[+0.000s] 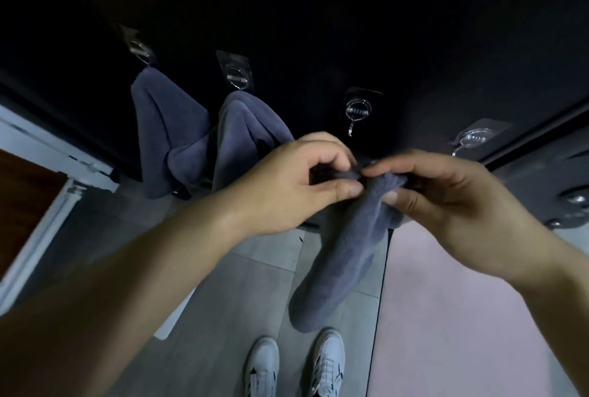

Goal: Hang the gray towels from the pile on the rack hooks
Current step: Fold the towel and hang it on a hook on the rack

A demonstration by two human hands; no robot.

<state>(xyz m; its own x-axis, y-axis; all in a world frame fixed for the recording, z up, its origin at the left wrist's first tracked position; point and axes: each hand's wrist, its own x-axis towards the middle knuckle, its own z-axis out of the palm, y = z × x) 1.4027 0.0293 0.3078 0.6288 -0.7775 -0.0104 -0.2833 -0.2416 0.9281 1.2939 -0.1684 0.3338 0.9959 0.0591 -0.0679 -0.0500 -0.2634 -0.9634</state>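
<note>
Towel work at dark wall [318, 14]. Held towel [347, 253], gray, is gripped at its top edge by both hands, with the rest hanging straight down toward the gray tiled floor [255, 269], its lower end just above the white shoes [328, 361].

Left hand [287, 186]: grip closed, thumb and curled fingers pinching the bunched top edge of the held towel. Right hand [446, 202]: grip also closed on the same edge, thumb and forefinger pinching it, other fingers loosely bent. The two pinches nearly touch.

Four clear stick-on hooks run in a row across the wall, left to right. First hook [140, 49] carries a gray towel, left hung towel [165, 132], draped down in folds. Second hook [237, 76] carries another, second hung towel [242, 135], just beside the first, with its right fold behind the left hand. Third hook [357, 111] is bare, just beyond the hands. Fourth hook [471, 138] is bare, far right, above the right hand.

Pale pink surface [462, 317] lies near right, and a thin black cable [384, 269] runs along its left edge. Can't tell what the pink surface is.
</note>
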